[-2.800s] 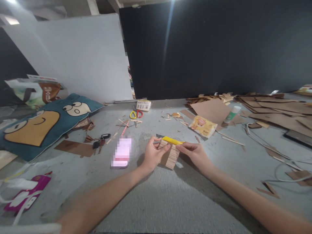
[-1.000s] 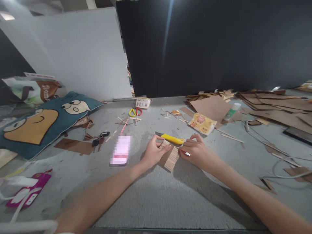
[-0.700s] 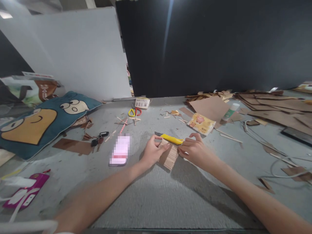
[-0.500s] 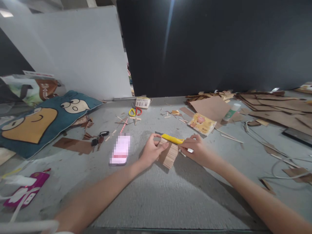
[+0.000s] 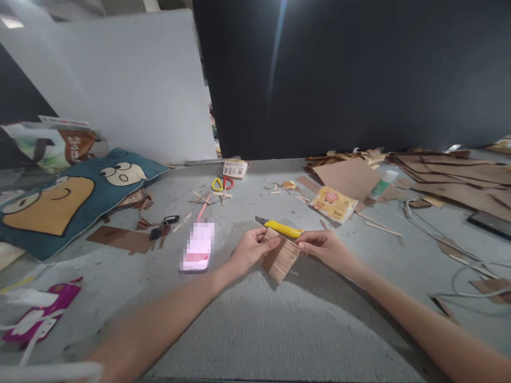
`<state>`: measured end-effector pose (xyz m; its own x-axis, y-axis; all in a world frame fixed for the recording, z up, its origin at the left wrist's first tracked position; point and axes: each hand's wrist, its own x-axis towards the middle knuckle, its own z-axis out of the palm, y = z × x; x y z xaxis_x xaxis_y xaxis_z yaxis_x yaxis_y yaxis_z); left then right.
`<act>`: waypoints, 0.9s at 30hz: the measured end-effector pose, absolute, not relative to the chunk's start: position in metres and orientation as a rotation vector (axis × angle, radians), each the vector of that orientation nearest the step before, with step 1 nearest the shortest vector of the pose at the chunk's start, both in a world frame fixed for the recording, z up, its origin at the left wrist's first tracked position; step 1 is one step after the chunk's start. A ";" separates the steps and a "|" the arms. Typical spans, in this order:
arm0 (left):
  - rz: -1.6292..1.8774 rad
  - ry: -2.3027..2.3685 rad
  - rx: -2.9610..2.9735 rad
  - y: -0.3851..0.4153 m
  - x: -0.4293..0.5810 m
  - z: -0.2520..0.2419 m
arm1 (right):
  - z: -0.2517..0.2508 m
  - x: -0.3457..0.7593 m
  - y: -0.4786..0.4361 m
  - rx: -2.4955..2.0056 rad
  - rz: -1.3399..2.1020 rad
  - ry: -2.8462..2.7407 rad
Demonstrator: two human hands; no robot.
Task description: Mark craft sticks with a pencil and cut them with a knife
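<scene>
Pinching stick panel (image 5: 280,258), left hand (image 5: 250,249)

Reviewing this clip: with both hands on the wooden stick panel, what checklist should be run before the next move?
1. Grip on the stick panel: ok. The left hand pinches its left edge and the right hand its right edge.
2. Panel in one piece: ok. The sticks lie side by side with no gap seen.
3. Yellow knife out of both hands: ok. It lies just beyond the panel.
4. Knife blade retracted: cannot tell. A dark tip shows at its left end.
5. Phone clear: ok. It lies left of the left hand, apart from it.
</scene>
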<state>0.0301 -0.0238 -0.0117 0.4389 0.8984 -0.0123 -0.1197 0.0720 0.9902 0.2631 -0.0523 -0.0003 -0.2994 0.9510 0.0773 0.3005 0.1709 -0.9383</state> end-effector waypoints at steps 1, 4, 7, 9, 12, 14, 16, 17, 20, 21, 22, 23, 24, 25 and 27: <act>0.898 0.809 1.277 -0.024 0.030 -0.012 | -0.001 0.263 -0.052 -1.193 1.137 -1.724; 0.895 0.828 1.337 -0.024 0.030 -0.014 | -0.003 0.262 -0.054 -1.176 1.103 -1.732; 0.901 0.839 1.389 -0.026 0.031 -0.017 | -0.004 0.261 -0.055 -1.139 1.061 -1.762; 0.898 0.830 1.406 -0.028 0.032 -0.018 | -0.006 0.261 -0.055 -1.120 1.039 -1.788; 0.868 0.808 1.423 -0.028 0.032 -0.020 | -0.011 0.262 -0.053 -1.103 1.013 -1.859; 0.844 0.803 1.431 -0.028 0.031 -0.021 | -0.015 0.263 -0.052 -1.102 1.005 -1.903; 0.837 0.808 1.446 -0.028 0.031 -0.022 | -0.016 0.264 -0.052 -1.110 1.004 -1.915; 0.840 0.812 1.455 -0.027 0.031 -0.023 | -0.015 0.264 -0.052 -1.116 1.005 -1.912; 0.873 0.868 1.452 -0.028 0.032 -0.023 | -0.008 0.259 -0.056 -1.142 0.997 -1.895; 0.883 0.901 1.443 -0.028 0.033 -0.022 | -0.005 0.257 -0.057 -1.152 0.992 -1.890; 0.891 0.933 1.446 -0.029 0.034 -0.021 | -0.002 0.254 -0.059 -1.162 0.989 -1.880; 0.890 0.957 1.468 -0.030 0.035 -0.019 | -0.001 0.251 -0.060 -1.163 0.999 -1.873; 0.882 0.973 1.507 -0.032 0.035 -0.017 | 0.000 0.248 -0.061 -1.164 1.015 -1.860; 0.869 0.977 1.555 -0.034 0.035 -0.015 | -0.001 0.244 -0.063 -1.162 1.038 -1.846; 0.849 0.977 1.635 -0.037 0.034 -0.011 | -0.006 0.239 -0.064 -1.151 1.087 -1.812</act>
<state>0.0342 -0.0370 -0.0111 0.4251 0.9025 0.0685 0.1936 -0.1646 0.9672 0.2389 -0.0641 -0.0059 -0.3428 0.9305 0.1290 0.3240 0.2461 -0.9135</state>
